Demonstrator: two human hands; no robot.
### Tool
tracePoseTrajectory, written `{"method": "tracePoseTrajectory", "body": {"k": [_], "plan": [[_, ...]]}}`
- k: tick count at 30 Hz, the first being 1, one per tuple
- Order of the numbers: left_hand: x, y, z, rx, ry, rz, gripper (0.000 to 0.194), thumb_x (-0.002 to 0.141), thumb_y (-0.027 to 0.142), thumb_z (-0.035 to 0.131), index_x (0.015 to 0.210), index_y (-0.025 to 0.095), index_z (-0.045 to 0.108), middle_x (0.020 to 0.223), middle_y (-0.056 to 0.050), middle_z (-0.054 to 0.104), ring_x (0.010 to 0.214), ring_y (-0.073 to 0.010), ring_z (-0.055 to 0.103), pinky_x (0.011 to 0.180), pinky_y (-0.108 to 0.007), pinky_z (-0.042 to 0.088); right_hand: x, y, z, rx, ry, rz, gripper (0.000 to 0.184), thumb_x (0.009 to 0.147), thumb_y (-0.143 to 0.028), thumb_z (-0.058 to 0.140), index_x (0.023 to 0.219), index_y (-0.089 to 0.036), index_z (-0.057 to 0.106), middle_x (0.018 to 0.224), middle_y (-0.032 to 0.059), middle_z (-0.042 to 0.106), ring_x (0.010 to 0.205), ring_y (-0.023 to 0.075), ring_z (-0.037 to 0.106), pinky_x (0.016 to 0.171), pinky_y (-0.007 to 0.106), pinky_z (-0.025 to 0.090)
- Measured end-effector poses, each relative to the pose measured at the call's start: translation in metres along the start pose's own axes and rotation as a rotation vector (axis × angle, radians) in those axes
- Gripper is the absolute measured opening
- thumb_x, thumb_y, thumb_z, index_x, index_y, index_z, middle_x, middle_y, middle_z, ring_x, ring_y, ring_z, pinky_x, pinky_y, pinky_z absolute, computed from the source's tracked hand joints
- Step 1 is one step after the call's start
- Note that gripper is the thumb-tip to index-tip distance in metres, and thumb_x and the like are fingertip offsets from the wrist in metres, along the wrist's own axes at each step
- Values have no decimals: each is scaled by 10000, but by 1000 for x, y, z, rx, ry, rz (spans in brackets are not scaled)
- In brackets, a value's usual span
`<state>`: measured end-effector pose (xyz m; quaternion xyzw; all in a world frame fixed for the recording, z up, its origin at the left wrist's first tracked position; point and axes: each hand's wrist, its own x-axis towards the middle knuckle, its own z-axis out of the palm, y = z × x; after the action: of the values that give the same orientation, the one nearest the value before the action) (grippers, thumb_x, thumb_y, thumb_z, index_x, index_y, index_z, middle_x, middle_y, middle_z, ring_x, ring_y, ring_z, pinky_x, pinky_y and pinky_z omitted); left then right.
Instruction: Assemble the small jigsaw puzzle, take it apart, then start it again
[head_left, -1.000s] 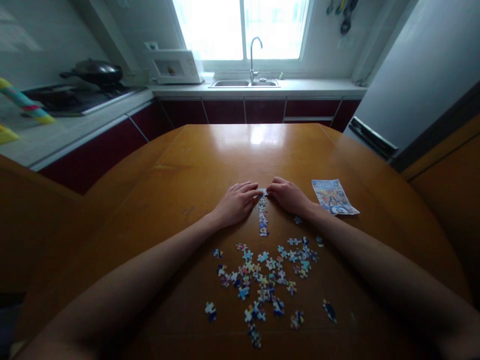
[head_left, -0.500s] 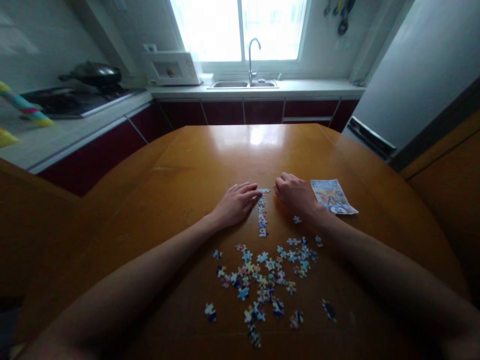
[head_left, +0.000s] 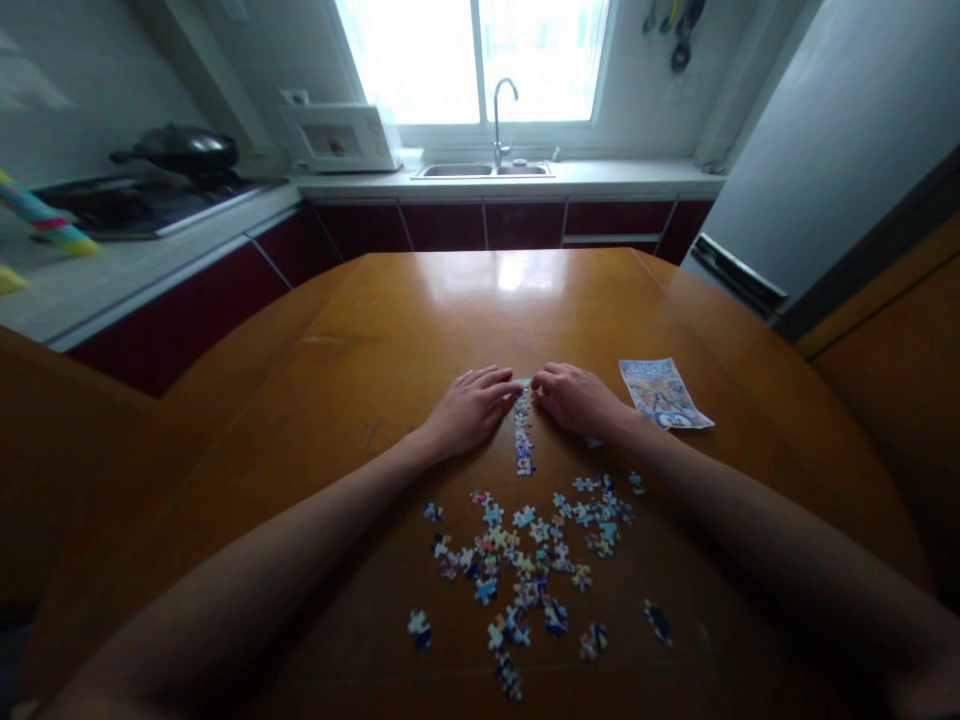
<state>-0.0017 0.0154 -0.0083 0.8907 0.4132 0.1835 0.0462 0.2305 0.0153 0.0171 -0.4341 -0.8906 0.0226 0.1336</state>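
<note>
A short column of joined puzzle pieces [head_left: 523,435] lies on the wooden table [head_left: 420,310]. My left hand [head_left: 469,408] rests flat at its left side, fingers stretched toward the column's top end. My right hand [head_left: 574,397] lies against the top end from the right, fingers curled and pressing on the uppermost piece. Several loose puzzle pieces [head_left: 525,560] are scattered nearer to me, between my forearms.
A printed picture card [head_left: 662,392] lies just right of my right hand. Beyond the table runs a kitchen counter with a sink [head_left: 484,168], a microwave [head_left: 337,137] and a pan on a stove [head_left: 184,150]. A fridge [head_left: 817,140] stands at the right.
My right hand drew back to the right from the column's top half a second ago and has now returned to touch it. The left hand stayed put.
</note>
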Motion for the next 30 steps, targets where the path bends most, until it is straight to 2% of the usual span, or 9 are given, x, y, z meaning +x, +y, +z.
{"method": "tracePoseTrajectory", "body": {"k": [7,10,15,19,22,26,30], "plan": [[0,1,0,-28,18,7,323,1026,334,447,1299,307,618,1432,-37,571,1360,-238,485,1135,-520,395,2,1,7,119,-5,49,62,886,-147,594,876,-175,649,910,88,671,808,189,590,697,293,404],[0,1,0,-42,18,4,319,1022,329,461,1301,318,615,1433,-31,569,1362,-237,483,1136,-522,393,2,2,7,348,59,107,47,826,-124,654,833,-171,654,840,61,688,737,162,590,660,275,419],[-1,2,-2,-47,2,-4,327,1013,307,482,1314,319,609,1443,-36,560,1373,-251,471,1137,-535,387,8,12,15,785,235,327,85,811,-171,666,859,-149,733,737,55,730,637,154,640,604,269,486],[0,3,-3,-38,-12,-19,327,1016,306,474,1313,318,612,1445,-35,560,1375,-252,471,1142,-536,383,12,19,24,1084,266,456,127,785,-205,683,878,-139,739,720,62,743,629,176,698,600,286,559],[0,4,-4,-29,-13,-11,328,1021,314,465,1313,313,614,1440,-36,564,1371,-253,476,1138,-529,388,12,18,26,1216,280,496,210,741,-252,756,919,-146,724,789,78,758,699,200,736,638,308,605],[0,3,-3,-29,-2,-4,329,1016,308,472,1314,322,611,1440,-32,564,1366,-251,481,1135,-528,392,10,15,24,1295,285,449,298,722,-353,799,944,-176,710,798,63,749,719,212,739,649,341,628],[-1,2,-1,-33,1,-9,329,1016,318,475,1317,321,607,1442,-33,562,1372,-256,475,1137,-540,386,9,15,23,1078,280,343,141,803,-301,717,869,-177,727,778,59,747,701,198,717,664,336,593]]}}
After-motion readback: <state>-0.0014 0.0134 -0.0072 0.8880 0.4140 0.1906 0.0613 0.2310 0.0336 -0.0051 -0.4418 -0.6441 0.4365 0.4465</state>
